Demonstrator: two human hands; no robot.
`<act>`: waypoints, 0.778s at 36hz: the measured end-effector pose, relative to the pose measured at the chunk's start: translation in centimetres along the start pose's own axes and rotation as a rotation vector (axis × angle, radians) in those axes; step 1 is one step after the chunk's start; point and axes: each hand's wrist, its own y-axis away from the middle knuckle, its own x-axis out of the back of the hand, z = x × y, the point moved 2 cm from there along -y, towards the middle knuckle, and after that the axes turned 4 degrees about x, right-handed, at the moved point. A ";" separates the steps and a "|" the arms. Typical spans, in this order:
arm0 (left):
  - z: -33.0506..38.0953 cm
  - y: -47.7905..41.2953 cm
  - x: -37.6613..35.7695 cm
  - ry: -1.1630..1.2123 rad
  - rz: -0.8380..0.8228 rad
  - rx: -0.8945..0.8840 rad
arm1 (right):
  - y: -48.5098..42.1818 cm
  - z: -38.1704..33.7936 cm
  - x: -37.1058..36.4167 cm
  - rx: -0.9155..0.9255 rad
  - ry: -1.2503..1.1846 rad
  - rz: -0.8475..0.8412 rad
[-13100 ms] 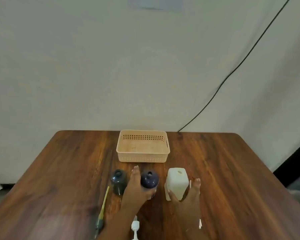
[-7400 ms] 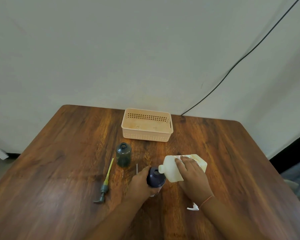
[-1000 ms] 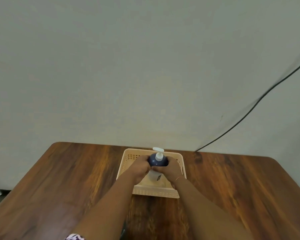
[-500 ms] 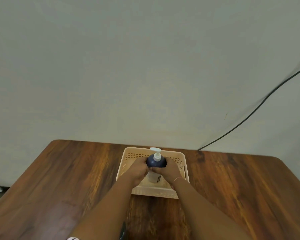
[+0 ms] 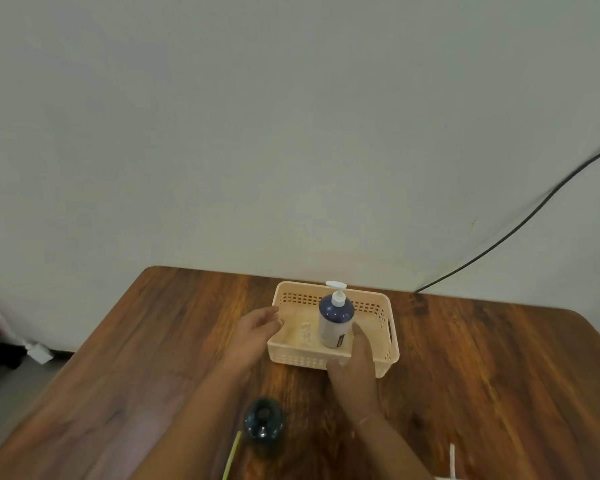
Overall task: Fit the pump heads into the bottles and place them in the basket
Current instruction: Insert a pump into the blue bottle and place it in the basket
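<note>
You see blue bottle (image 5: 336, 320) upright in beige basket (image 5: 385, 355), white pump head (image 5: 336, 292) fitted — dark green bottle (image 5: 264, 423) open-necked, apparently upright on table.

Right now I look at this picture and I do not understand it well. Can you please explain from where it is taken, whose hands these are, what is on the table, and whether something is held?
The picture comes from a camera worn on a person's head, looking forward and down. No machine is involved: the two arms belong to that person.

On the wooden table stands a beige basket. Inside it a dark blue bottle stands upright with a white pump head fitted on top.

The left hand is open beside the basket's left rim. The right hand is at the near rim, its fingers close to the bottle. Neither hand holds anything.

Nearer the camera stands a dark green bottle with no pump, with a yellow-green tube beside it.
</note>
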 end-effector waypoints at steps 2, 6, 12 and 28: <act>-1.6 1.9 1.1 -0.005 0.056 0.007 | 2.5 0.6 -0.8 -0.059 0.022 -0.079; -5.3 5.1 1.9 0.086 0.120 0.142 | 6.7 0.7 -2.8 -0.173 0.007 -0.243; -8.1 8.5 1.7 0.152 0.101 0.317 | 11.3 0.4 -5.0 -0.237 -0.013 -0.391; -8.0 12.2 0.0 0.201 -0.054 0.332 | 14.1 0.3 -4.9 -0.123 -0.121 -0.250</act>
